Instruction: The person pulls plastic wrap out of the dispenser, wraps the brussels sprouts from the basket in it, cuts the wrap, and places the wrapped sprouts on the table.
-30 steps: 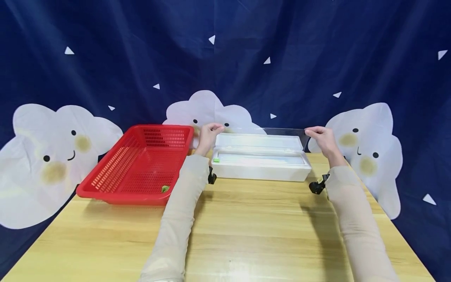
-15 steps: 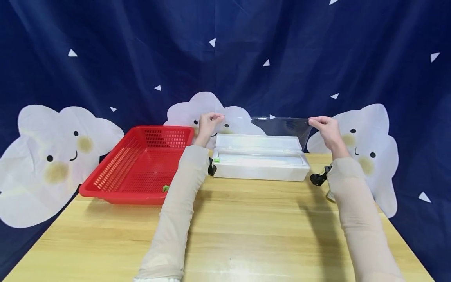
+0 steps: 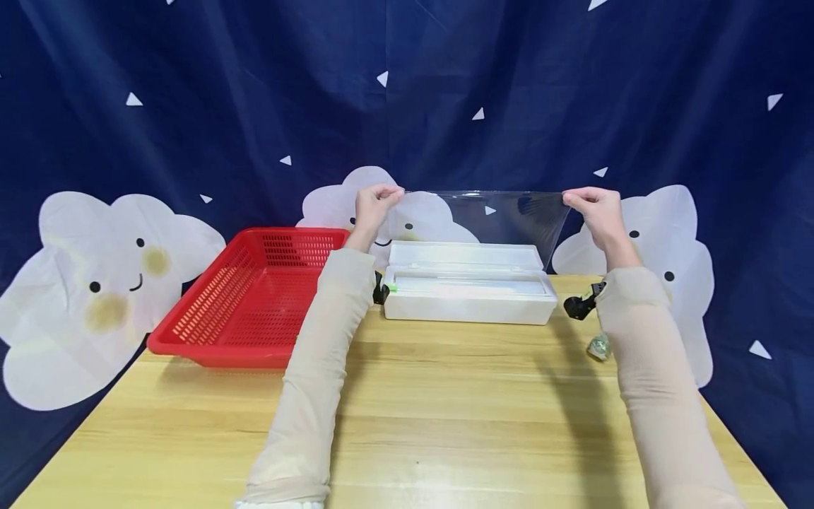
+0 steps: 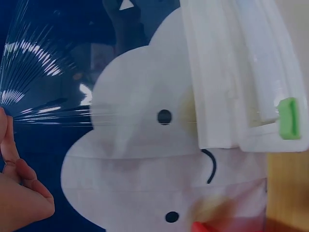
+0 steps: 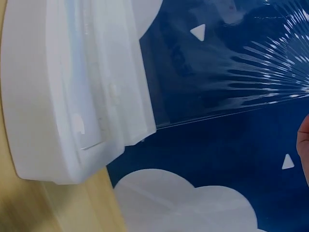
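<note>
Clear plastic wrap (image 3: 509,212) stretches upright between both hands, rising from behind a white cling film dispenser (image 3: 470,309) on the table. My left hand (image 3: 372,212) pinches the wrap's upper left corner. At its upper right corner, my right hand (image 3: 598,215) pinches the film between thumb and fingers. Creases fan out from the pinch of the left hand (image 4: 21,179) in the left wrist view. Only the edge of the right hand (image 5: 303,145) shows in the right wrist view. A green slider (image 4: 289,119) sits at the dispenser's left end.
A red perforated basket (image 3: 222,357) stands left of the dispenser, partly behind the left sleeve. By the right forearm lies a small greenish wrapped item (image 3: 599,347), its kind unclear. A dark blue cloud-print curtain (image 3: 432,106) hangs behind the wooden table (image 3: 445,410).
Both hands have risen, drawing the wrap higher above the dispenser. The greenish item by the right forearm has come into view, while the green piece in the basket is now hidden by the left sleeve.
</note>
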### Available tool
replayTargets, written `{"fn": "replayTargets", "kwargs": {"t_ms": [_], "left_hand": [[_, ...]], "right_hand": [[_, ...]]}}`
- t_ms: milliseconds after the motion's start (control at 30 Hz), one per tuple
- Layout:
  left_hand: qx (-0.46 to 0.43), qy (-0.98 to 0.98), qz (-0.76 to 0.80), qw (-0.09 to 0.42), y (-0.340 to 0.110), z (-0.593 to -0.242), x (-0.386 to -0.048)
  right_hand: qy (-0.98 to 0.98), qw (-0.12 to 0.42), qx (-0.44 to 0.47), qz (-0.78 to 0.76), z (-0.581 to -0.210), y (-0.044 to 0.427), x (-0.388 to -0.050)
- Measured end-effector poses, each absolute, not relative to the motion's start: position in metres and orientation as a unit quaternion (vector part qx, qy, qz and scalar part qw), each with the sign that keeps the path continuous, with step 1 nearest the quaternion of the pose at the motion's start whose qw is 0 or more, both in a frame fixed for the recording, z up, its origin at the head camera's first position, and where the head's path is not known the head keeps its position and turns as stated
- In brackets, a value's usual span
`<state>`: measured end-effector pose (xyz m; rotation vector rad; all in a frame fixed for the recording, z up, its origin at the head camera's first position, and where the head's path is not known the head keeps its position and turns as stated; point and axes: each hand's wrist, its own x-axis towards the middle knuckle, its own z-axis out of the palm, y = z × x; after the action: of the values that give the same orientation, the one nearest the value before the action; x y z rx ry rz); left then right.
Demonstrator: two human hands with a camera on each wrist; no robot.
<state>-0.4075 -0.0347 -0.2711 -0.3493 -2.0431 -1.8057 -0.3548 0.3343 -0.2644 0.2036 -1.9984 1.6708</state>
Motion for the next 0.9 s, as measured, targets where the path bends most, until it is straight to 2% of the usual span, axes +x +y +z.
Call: {"fn": "replayTargets", "kwargs": {"t_ms": [600, 900], "left_hand": [[-0.131, -0.746, -0.617, 0.212, -0.031, -0.224, -0.399], [-0.138, -0.761, -0.586, 0.241, -0.029, -0.205, -0.399]], "right_hand": [[-0.713, 0.279, 0.092, 0.636, -0.22, 0.34, -0.349], [-0.736, 0.284, 0.091, 0.608, -0.199, 0.346, -0.345]]}}
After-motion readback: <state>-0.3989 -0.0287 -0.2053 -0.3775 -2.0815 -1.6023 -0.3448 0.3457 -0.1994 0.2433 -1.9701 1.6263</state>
